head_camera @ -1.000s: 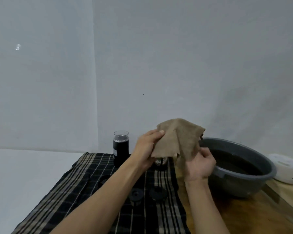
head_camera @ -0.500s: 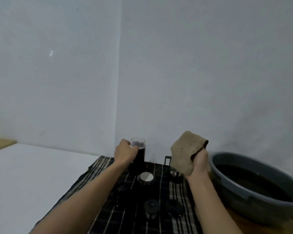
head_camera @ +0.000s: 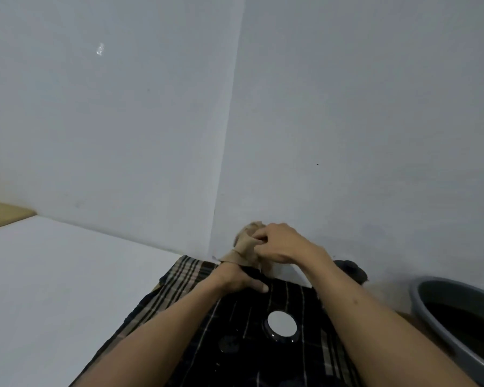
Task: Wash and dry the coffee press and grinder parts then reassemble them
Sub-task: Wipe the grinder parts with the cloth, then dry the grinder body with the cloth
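My left hand (head_camera: 239,280) grips a dark glass cylinder (head_camera: 252,271) that stands at the back of the black plaid cloth (head_camera: 179,277); the hand hides most of it. Directly above, my right hand (head_camera: 280,247) holds a tan rag (head_camera: 245,243) bunched over the cylinder's top. A round shiny lid (head_camera: 282,325) lies flat on the plaid cloth between my forearms. Beside it to the left sits a small dark round part (head_camera: 229,343).
A grey basin (head_camera: 428,291) with dark water stands at the right edge. Another dark part (head_camera: 351,268) shows behind my right forearm, near the wall. White walls meet in a corner just behind the cylinder. A white surface (head_camera: 67,275) stretches to the left.
My right hand has brought the tan rag left and onto the top of the cylinder that my left hand took hold of. The camera has tilted and moved closer.
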`<act>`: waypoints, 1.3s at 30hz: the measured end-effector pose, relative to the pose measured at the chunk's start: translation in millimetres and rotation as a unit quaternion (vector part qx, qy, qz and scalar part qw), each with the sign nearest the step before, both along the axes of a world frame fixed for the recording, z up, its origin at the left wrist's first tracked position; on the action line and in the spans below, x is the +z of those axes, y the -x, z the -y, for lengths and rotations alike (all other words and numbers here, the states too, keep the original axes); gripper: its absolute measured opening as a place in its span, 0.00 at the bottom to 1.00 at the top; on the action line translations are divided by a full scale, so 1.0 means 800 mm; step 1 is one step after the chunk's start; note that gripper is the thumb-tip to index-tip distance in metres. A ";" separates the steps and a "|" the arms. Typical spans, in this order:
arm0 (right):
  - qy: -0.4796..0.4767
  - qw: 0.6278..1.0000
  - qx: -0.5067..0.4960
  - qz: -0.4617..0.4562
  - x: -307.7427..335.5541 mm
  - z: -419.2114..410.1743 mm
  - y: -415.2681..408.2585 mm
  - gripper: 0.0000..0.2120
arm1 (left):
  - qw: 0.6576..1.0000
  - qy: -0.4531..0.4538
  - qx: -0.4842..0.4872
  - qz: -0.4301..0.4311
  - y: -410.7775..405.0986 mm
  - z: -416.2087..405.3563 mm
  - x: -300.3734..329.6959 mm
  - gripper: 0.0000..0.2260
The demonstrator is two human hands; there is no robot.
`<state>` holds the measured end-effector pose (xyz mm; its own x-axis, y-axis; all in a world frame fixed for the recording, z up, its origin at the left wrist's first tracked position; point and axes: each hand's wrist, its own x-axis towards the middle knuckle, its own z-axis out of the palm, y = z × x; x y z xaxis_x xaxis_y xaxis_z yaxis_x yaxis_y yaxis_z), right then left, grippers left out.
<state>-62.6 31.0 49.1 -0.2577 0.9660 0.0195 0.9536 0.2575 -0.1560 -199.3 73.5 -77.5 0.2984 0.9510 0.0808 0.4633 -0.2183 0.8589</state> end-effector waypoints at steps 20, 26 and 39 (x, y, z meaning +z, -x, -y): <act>0.062 0.996 0.023 -0.064 -0.020 -0.022 -0.046 0.19 | 0.996 0.086 0.002 0.010 0.016 0.004 0.011 0.31; -0.002 0.965 0.082 -0.249 0.004 0.049 -0.063 0.06 | 0.880 0.294 0.106 0.358 0.038 0.048 0.086 0.30; -0.034 0.846 0.038 -0.530 0.017 0.150 -0.053 0.14 | 0.893 0.068 0.115 0.430 0.013 0.156 0.153 0.25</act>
<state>-20.0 -89.0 63.0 -0.1225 0.9348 0.3334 0.2666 0.3545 -0.8962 -210.0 -51.1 44.6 -0.0232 0.9976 0.0648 -0.3615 -0.0688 0.9298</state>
